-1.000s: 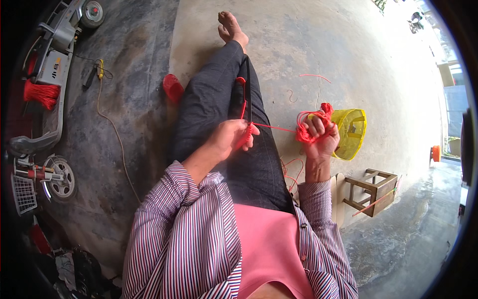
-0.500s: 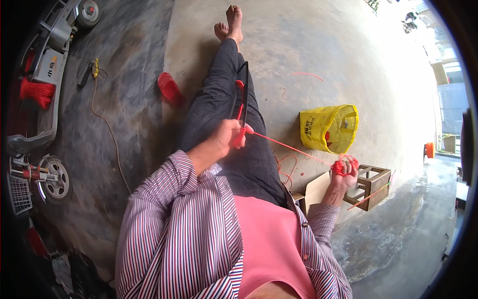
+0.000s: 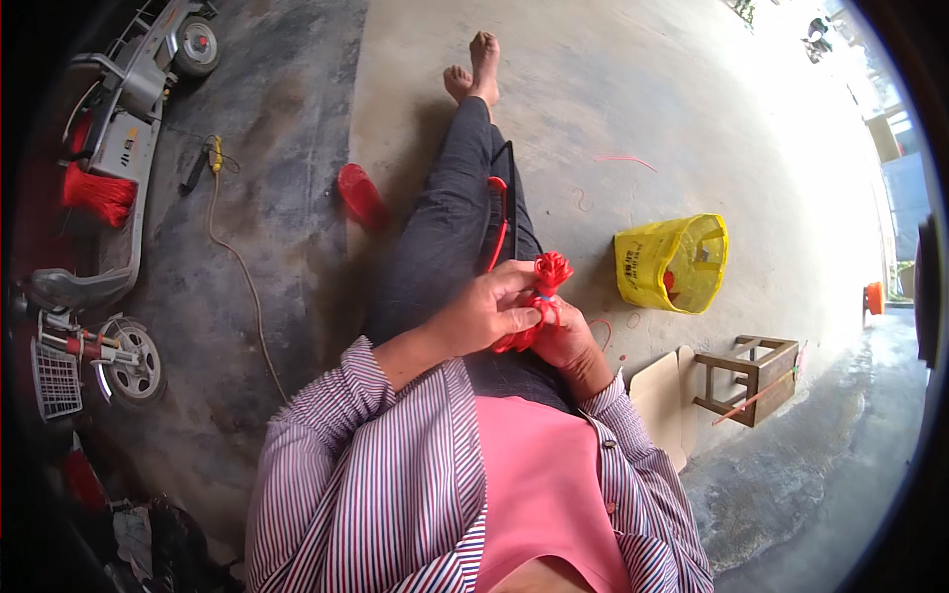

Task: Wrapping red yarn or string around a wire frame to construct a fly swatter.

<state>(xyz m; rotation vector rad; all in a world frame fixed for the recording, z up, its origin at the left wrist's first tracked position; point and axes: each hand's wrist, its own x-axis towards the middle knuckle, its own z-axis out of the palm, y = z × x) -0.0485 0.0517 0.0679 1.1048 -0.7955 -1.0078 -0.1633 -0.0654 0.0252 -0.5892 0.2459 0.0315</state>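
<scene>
Above my lap, a bundle of red cord (image 3: 554,269) is held between both hands, a small light-blue band round its middle. My left hand (image 3: 494,311) closes on it from the left, its thumb and fingers pressing near the band. From the right my right hand (image 3: 565,338) is wrapped round the lower part of the bundle; some of its fingers are hidden. A thin black frame (image 3: 513,188) lies along my legs, a red strand (image 3: 497,237) running from its red-covered upper part down toward my left hand.
A yellow bag (image 3: 647,265) stands on the floor to the right, a wooden stool (image 3: 773,381) and cardboard (image 3: 664,400) nearer. Left are a red slipper (image 3: 362,198), a cable (image 3: 237,257) and a scooter (image 3: 124,148) carrying red cord (image 3: 99,194). Cord scraps lie about.
My right hand has come in from the far right to meet my left hand. The cord that was stretched taut between them is no longer stretched; the bundle now sits between both hands.
</scene>
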